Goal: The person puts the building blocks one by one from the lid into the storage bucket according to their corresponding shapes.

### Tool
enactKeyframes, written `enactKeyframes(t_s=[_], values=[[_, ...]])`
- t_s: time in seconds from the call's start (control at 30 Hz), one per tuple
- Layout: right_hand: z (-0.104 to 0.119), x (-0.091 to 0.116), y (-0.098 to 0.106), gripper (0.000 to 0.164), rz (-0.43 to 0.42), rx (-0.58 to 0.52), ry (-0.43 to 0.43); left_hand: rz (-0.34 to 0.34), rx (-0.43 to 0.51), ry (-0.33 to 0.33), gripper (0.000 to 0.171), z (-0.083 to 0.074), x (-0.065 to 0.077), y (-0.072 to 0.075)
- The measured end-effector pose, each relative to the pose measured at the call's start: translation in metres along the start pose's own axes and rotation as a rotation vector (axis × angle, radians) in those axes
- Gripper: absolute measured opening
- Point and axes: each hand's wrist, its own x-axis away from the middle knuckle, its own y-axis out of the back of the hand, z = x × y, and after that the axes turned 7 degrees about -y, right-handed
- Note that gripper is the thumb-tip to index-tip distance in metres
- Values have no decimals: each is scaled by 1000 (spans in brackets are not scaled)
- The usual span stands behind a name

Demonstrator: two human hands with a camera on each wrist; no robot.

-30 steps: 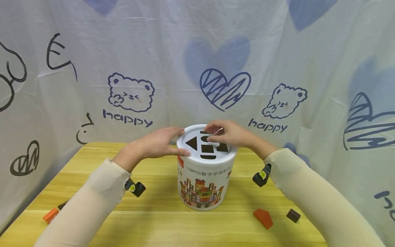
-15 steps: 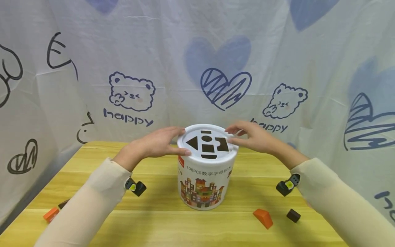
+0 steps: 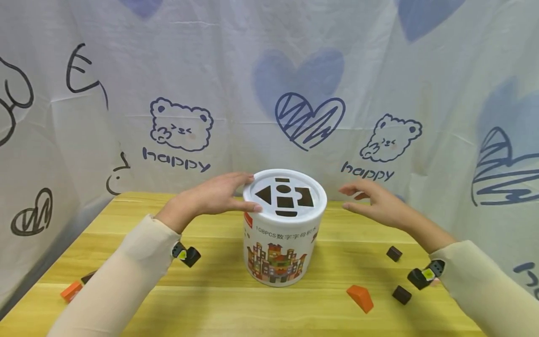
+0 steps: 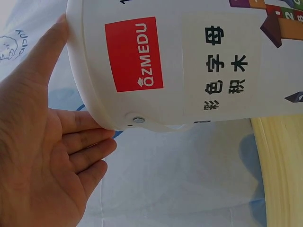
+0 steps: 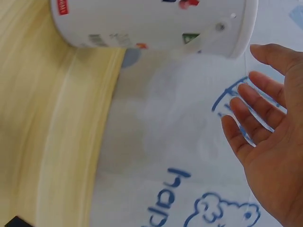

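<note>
A white block bucket (image 3: 280,252) stands upright on the table, printed with a castle of blocks. Its white lid (image 3: 263,213) has several dark cut-out holes, among them a triangle, a circle and a rectangle. My left hand (image 3: 214,194) rests on the lid's left rim, thumb in front and fingers behind; in the left wrist view the fingers look fairly straight against the edge. To the right of the bucket, my right hand (image 3: 376,201) is in the air with loosely bent fingers, apart from the lid. The right wrist view shows nothing in its palm (image 5: 279,165).
On the table's right side lie an orange block (image 3: 360,298) and two dark blocks, one nearer (image 3: 402,295) and one farther back (image 3: 394,253). Another orange block (image 3: 71,291) lies at the left by the sleeve. A printed curtain (image 3: 252,93) hangs behind the table.
My right hand has moved from above the lid's holes out to the right, off the bucket. The farther dark block has come into view. My left hand has stayed on the rim.
</note>
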Motion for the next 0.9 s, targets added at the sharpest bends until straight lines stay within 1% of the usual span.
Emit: enactKeyframes(t_s=[0.17, 0.27, 0.47, 0.7, 0.9], values=[[-18, 19, 1, 39, -38, 4, -38, 2, -3, 1, 106, -1, 1, 1], [-29, 30, 0, 40, -46, -4, -61, 5, -3, 10, 107, -1, 0, 1], [-49, 50, -4, 45, -46, 23, -147, 7, 1, 0, 106, 0, -1, 1], [-73, 73, -19, 43, -79, 30, -154, 22, 0, -16, 104, 0, -1, 2], [-91, 88, -30, 44, -97, 37, -203, 28, 13, -11, 102, 1, -2, 2]])
